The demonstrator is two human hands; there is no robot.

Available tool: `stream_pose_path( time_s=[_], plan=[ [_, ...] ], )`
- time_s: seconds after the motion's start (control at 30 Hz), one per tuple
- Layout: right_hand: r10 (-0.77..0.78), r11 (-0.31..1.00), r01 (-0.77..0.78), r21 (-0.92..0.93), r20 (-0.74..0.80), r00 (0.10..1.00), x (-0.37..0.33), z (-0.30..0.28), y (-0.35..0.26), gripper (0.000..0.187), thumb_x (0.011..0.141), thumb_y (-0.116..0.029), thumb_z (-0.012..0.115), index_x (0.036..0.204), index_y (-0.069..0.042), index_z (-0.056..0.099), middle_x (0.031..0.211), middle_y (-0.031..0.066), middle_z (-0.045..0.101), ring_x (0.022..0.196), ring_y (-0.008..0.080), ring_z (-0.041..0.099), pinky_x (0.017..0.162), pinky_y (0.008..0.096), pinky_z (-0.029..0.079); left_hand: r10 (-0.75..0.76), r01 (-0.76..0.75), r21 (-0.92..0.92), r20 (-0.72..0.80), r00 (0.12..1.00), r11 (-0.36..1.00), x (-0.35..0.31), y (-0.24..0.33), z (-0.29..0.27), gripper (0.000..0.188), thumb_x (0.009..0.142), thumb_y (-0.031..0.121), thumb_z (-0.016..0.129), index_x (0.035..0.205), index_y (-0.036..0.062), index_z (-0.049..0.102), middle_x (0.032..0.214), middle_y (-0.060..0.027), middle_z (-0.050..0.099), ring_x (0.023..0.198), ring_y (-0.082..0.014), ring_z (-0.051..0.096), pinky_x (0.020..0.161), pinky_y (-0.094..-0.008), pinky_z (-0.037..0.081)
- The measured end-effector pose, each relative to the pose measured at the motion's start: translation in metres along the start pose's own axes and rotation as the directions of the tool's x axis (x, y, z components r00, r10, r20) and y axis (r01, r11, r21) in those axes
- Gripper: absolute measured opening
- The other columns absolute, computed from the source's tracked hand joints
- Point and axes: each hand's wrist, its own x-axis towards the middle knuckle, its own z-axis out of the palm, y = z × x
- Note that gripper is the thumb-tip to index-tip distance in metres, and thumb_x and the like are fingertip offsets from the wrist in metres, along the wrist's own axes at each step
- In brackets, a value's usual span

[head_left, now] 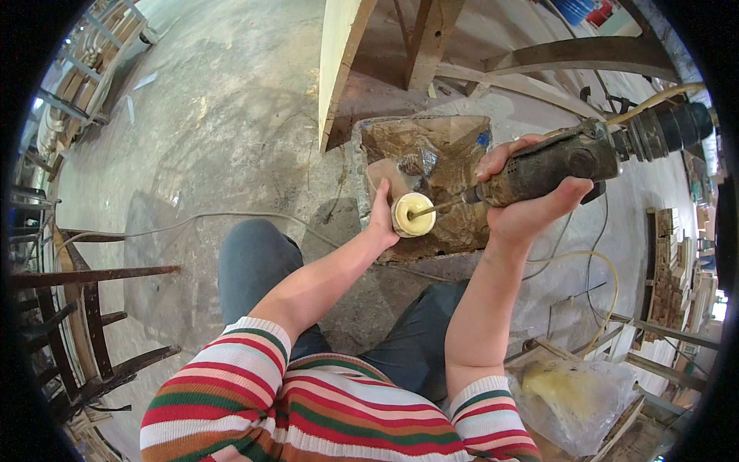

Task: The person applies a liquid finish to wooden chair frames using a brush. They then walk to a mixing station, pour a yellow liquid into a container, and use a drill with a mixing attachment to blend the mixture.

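My left hand (380,220) is closed around a small round tub (397,209) and tilts its mouth toward the tool. Inside is a thick, pale yellow paste (423,224). My right hand (525,214) wraps the body of a worn, dark power drill (543,171), thumb on one side and fingers on the other. From the drill's front end a thin metal rod (446,205) reaches into the paste; its tip is hidden there. Beneath both hands lies a stained, brown-lined shallow tray (460,127) on the floor, with crumpled clear plastic (419,163) in it.
Wooden furniture frames stand ahead (431,46) and at left (81,308). A grey cable (177,223) crosses the concrete floor; a yellowish hose (614,281) loops at right. Near my right elbow sits a clear bag with yellow material (573,396). Wood pieces (668,269) are stacked far right.
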Motion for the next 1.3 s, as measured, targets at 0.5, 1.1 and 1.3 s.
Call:
stream_pose_path(
  time_s=[0.5,1.1,1.3],
  plan=[
    [0.011,1.0,-0.01,-0.027,0.046,0.999,-0.003,0.006,-0.003,0.065,0.068,-0.062,0.048,0.086,0.001,0.048,0.059,0.0132,0.05,0.048,0.0216,0.05,0.045,0.0308,0.041,-0.012,0.012,0.0,-0.029,0.999,1.0,-0.001,0.0,0.004,0.073,0.076,0.067,0.045,0.115,0.0057,0.048,0.115,-0.0125,0.052,0.104,-0.0288,0.05,0.092,-0.0451,0.039],
    [0.008,0.999,-0.006,-0.053,0.042,0.999,-0.005,0.009,0.0,0.068,0.068,-0.063,0.05,0.088,0.002,0.048,0.059,0.0122,0.05,0.05,0.021,0.05,0.046,0.0296,0.041,-0.013,0.013,-0.016,-0.008,1.0,1.0,0.003,-0.001,-0.001,0.072,0.076,0.066,0.045,0.12,0.0091,0.044,0.119,-0.0119,0.05,0.107,-0.0285,0.048,0.092,-0.047,0.038],
    [0.012,0.999,-0.01,-0.051,0.049,0.999,-0.005,0.008,0.001,0.068,0.068,-0.064,0.051,0.089,0.001,0.048,0.069,0.0119,0.052,0.051,0.0212,0.051,0.047,0.0308,0.042,0.01,-0.009,0.013,-0.033,0.999,1.0,0.006,0.0,-0.002,0.072,0.075,0.067,0.045,0.117,0.008,0.047,0.113,-0.0116,0.054,0.103,-0.0272,0.052,0.091,-0.0441,0.04]
  ],
)
